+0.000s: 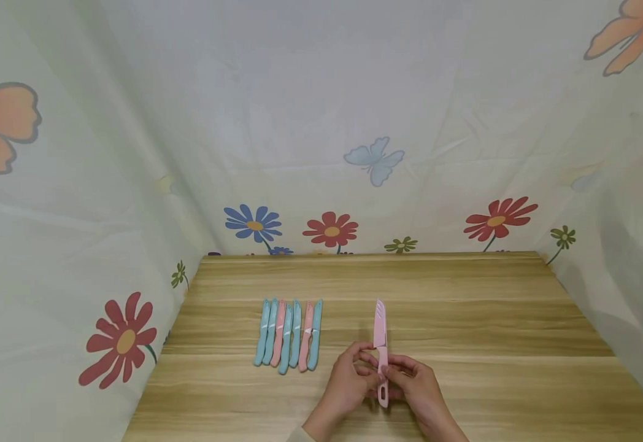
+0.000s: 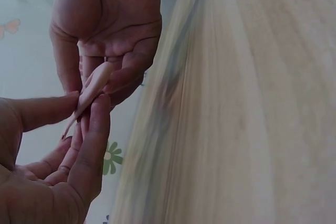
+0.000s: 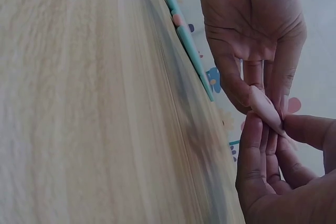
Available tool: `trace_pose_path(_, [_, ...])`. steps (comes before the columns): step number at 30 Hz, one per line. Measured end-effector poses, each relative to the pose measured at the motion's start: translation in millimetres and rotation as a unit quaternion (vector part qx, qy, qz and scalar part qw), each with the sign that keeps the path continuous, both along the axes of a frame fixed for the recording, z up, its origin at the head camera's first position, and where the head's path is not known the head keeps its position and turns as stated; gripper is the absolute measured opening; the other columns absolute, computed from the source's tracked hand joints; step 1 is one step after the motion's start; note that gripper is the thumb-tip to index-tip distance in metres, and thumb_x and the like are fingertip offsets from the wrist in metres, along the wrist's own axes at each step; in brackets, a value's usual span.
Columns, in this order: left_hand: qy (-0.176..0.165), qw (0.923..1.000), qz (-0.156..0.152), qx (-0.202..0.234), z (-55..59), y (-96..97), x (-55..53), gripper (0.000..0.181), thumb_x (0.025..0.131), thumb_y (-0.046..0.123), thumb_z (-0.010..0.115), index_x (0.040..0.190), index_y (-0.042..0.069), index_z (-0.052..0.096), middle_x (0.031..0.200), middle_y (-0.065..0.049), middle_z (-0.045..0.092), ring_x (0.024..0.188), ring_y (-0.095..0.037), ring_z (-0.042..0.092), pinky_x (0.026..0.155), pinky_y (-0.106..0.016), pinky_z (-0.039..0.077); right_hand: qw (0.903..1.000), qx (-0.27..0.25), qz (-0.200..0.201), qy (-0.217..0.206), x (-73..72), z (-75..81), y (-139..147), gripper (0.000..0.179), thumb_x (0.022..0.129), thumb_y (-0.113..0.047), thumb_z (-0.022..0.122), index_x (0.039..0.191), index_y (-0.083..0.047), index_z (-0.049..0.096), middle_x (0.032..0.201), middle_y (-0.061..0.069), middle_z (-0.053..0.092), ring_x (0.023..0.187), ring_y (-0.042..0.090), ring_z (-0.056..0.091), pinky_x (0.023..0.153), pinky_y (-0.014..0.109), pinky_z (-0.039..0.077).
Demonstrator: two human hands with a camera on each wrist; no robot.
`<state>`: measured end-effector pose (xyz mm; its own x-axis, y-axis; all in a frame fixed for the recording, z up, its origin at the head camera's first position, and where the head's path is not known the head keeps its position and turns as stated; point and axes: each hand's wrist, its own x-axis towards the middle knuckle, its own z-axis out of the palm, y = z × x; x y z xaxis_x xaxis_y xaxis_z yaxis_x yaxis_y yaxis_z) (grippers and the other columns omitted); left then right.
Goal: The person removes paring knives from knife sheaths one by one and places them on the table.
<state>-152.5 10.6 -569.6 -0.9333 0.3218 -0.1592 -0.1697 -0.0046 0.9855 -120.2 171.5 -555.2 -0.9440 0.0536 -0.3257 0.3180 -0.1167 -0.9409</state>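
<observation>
Left hand (image 1: 350, 377) and right hand (image 1: 418, 387) both pinch the knife (image 1: 383, 353) by its near part; light, even pressure, clear of the far blade (image 1: 380, 325), suits best.

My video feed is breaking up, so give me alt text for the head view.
A person's left hand and right hand hold a pink knife, its tip pointing away from the person. To their left, seven more knives, five blue-green and two pink, lie side by side on a wooden table. Behind is a flower-and-butterfly backdrop.
</observation>
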Motion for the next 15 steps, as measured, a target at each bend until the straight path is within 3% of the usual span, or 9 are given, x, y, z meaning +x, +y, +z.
trace_pose_path(5, [0.025,0.9987,-0.019,-0.039,-1.8,-2.9,-5.0,0.054,0.084,-0.001,0.075,0.134,0.011,0.061,0.108,-0.001,0.067,0.089,-0.012,0.069,0.069,-0.024,0.06,1.0,-0.003,0.009,-0.002,-0.7,0.2,2,0.042,0.099,-0.008,0.068,0.133,0.013,0.056,0.106,0.009,0.074,0.092,0.02,0.073,0.075,0.034,0.066])
trace_pose_path(9, [0.032,0.9977,-0.027,-0.054,-0.8,-5.2,-11.6,0.05,0.088,0.01,0.074,0.136,0.009,0.06,0.111,-0.001,0.066,0.092,-0.012,0.068,0.074,-0.024,0.057,1.0,0.001,0.008,-0.005,-0.4,1.1,3,0.042,0.099,-0.009,0.068,0.133,0.012,0.056,0.108,0.009,0.074,0.093,0.021,0.073,0.074,0.034,0.065])
trace_pose_path(15, [0.01,0.9992,-0.003,-0.039,3.5,-5.9,-26.1,0.046,0.094,0.02,0.073,0.136,0.005,0.061,0.114,-0.005,0.068,0.094,-0.018,0.072,0.082,-0.029,0.062,1.0,0.004,-0.001,-0.008,0.7,0.2,3,0.041,0.098,-0.008,0.068,0.132,0.012,0.057,0.107,0.009,0.073,0.091,0.02,0.071,0.073,0.035,0.065])
